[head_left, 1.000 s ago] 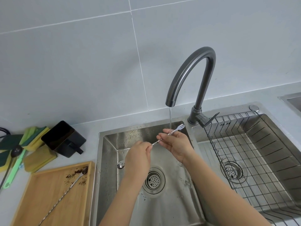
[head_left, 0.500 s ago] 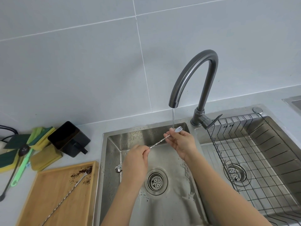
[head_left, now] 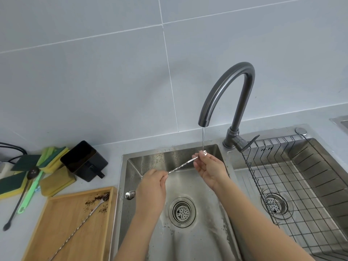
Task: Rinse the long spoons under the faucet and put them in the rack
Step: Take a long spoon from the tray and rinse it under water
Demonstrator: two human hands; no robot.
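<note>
A long twisted metal spoon [head_left: 181, 165] spans the left sink basin [head_left: 197, 232], held by both hands. My left hand [head_left: 153, 185] grips its lower part, and the spoon's bowl [head_left: 130, 194] sticks out to the left of that hand. My right hand [head_left: 210, 166] pinches the upper end right under the thin water stream from the dark faucet [head_left: 226, 95]. A second long spoon [head_left: 82, 221] with dark grounds at its bowl lies on the wooden tray [head_left: 54, 232]. The wire rack [head_left: 301, 185] sits in the right basin.
A black square container [head_left: 83, 161] lies on the counter behind the tray. Green and yellow sponges [head_left: 54, 181], a green brush and a dark long-handled scoop [head_left: 22, 193] lie at the far left. The faucet handle [head_left: 250, 143] points toward the rack.
The spoon's upper end has slid down into my right fingers, so its forked tip no longer sticks out. My left hand has shifted slightly left along the handle.
</note>
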